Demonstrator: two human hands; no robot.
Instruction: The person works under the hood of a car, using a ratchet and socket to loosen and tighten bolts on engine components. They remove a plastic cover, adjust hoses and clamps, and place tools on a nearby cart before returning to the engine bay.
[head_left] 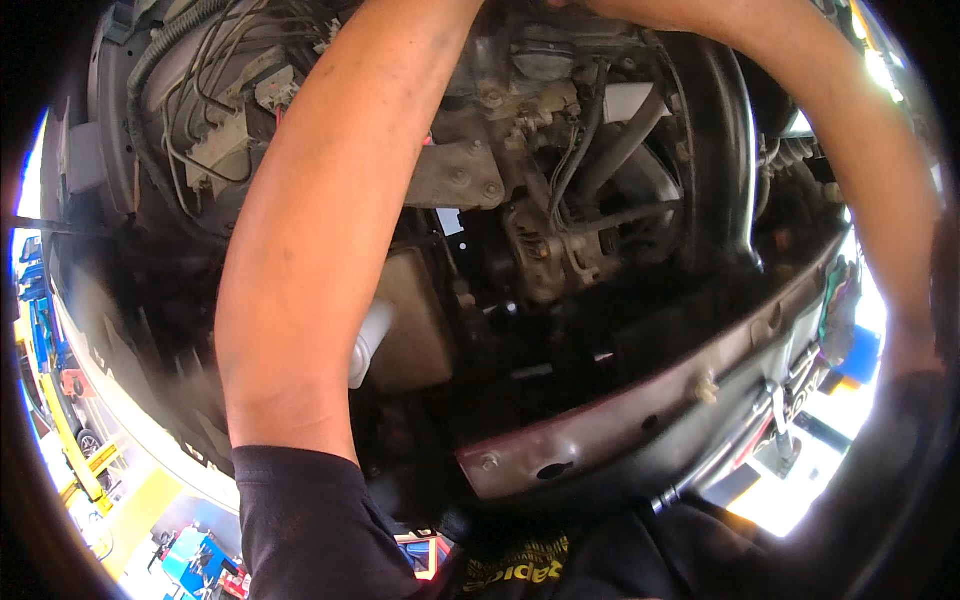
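My left forearm (pixel 320 230) reaches up across an open engine bay, and my left hand is out of view beyond the top edge. My right arm curves in from the right to the top centre, where only a sliver of my right hand (pixel 590 8) shows, its fingers cut off by the edge. Below them sit a dusty engine block with hoses (pixel 585 140), a bolted metal bracket (pixel 460 175), a black pipe (pixel 735 160) and, at the left, a metal unit (pixel 215 150) with thin lines.
A painted crossmember (pixel 610 420) runs along the bay's front. A white plastic part (pixel 368 340) is partly behind my left forearm. Past the car at the far left show yellow lift parts (pixel 70 430), a wheel (pixel 88 442) and a blue workshop item (pixel 195 560).
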